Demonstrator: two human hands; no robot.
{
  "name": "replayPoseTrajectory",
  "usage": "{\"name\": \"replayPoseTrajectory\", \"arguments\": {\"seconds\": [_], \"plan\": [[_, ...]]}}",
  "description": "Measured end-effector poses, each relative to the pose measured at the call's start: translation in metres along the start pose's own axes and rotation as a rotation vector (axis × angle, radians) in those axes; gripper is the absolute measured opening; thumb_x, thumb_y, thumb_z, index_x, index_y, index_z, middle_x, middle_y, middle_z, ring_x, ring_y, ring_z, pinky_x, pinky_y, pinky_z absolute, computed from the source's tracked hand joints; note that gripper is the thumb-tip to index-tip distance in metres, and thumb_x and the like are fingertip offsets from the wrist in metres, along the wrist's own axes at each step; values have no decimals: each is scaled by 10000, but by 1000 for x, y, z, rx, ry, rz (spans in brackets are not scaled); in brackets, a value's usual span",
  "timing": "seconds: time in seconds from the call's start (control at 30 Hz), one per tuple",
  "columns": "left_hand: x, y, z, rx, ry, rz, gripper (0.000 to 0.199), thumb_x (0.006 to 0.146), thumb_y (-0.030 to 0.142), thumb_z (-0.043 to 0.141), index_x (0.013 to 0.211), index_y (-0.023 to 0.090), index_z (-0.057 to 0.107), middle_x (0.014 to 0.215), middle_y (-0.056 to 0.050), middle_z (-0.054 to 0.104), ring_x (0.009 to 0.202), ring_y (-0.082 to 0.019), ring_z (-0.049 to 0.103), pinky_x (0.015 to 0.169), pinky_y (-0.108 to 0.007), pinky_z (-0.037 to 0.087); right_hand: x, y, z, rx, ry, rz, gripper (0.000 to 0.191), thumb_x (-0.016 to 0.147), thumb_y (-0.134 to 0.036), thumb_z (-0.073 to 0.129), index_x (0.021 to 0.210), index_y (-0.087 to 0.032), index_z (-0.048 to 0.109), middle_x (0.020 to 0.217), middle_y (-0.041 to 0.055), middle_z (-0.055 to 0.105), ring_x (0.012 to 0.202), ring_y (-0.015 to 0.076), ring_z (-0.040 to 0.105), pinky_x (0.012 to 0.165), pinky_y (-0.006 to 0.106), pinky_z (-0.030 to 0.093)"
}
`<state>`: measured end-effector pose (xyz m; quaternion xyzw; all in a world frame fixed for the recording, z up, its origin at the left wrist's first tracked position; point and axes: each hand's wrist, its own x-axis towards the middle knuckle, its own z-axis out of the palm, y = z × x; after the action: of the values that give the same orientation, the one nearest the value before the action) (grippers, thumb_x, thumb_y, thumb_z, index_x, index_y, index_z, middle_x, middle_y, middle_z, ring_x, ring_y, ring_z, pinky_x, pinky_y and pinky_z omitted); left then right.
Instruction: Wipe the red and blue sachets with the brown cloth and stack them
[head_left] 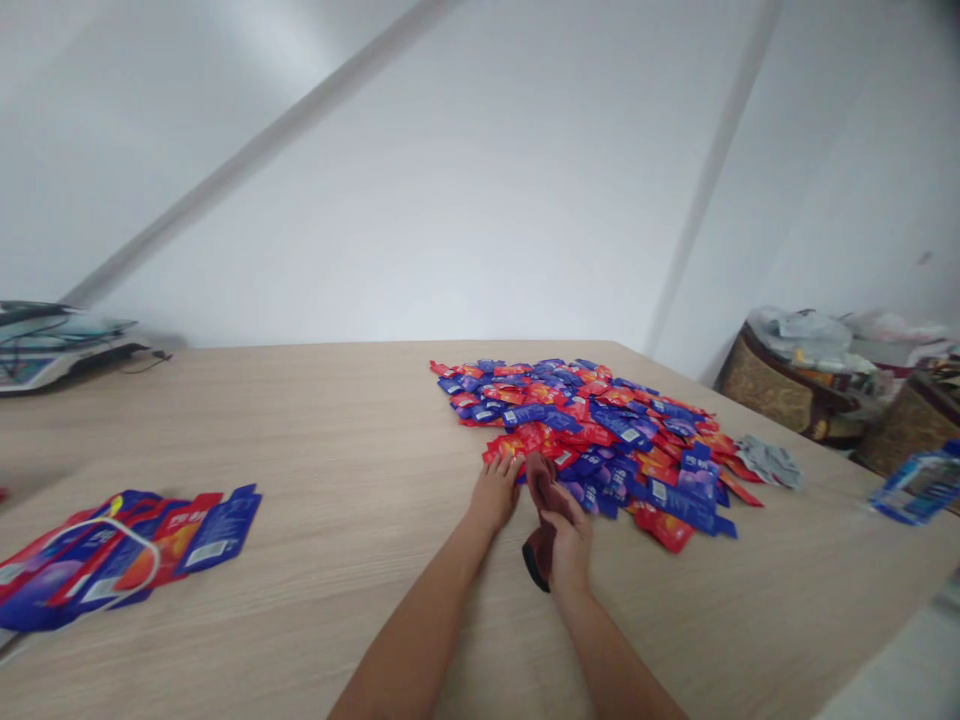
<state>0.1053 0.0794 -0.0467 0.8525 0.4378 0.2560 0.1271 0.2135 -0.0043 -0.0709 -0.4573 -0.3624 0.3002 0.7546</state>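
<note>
My right hand (570, 548) is closed around a maroon, folded, glove-like piece (543, 485) with a black edge; its exact kind is not clear. To its left, my left hand (495, 492) lies low over the table with fingers stretched out, its fingertips at the near edge of a pile of packets (577, 420). These flat packets are red-orange and blue-purple, heaped loosely and overlapping. Some packets behind the maroon piece are hidden by it.
A bundle of similar packets (184, 535) with a white band lies at left. Behind it stands a scale-like device (60, 350) with a cord. A grey cloth (769, 462) and a bottle of blue liquid (919, 487) are at right. Patterned chairs (772, 385) hold plastic bags.
</note>
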Motion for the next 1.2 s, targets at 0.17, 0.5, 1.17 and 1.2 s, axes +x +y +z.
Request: {"name": "replayPoseTrajectory", "arguments": {"seconds": [0.17,0.5,1.17,1.2], "plan": [[-33,-36,-31,43,0,-101,520,883,214,329,1399,147,317,1402,-171,413,1266,-244,419,1036,-381,293,-1,-3,3,68,11,60,416,633,-185,524,1025,-198,663,1084,44,665,1070,255,574,907,377,436],[-91,-29,-89,227,-1,-411,486,880,436,367,1220,104,466,962,-190,660,882,-281,624,770,-351,418,-7,-5,11,72,-29,47,402,615,-165,527,988,-207,672,1100,42,660,1093,251,556,946,391,396],[-72,-12,-53,-468,30,-576,171,655,269,639,767,170,556,692,-41,646,641,-179,599,573,-260,412,-34,-29,25,-143,-405,-147,353,696,-159,536,1006,-242,682,1148,44,625,1114,242,524,1001,395,364],[-74,-16,-50,-579,98,-611,143,660,241,624,750,169,539,666,-27,633,612,-163,586,560,-254,412,-35,-28,26,-169,-437,-163,371,699,-145,523,1019,-249,679,1161,39,618,1123,237,519,1007,391,359]]}}
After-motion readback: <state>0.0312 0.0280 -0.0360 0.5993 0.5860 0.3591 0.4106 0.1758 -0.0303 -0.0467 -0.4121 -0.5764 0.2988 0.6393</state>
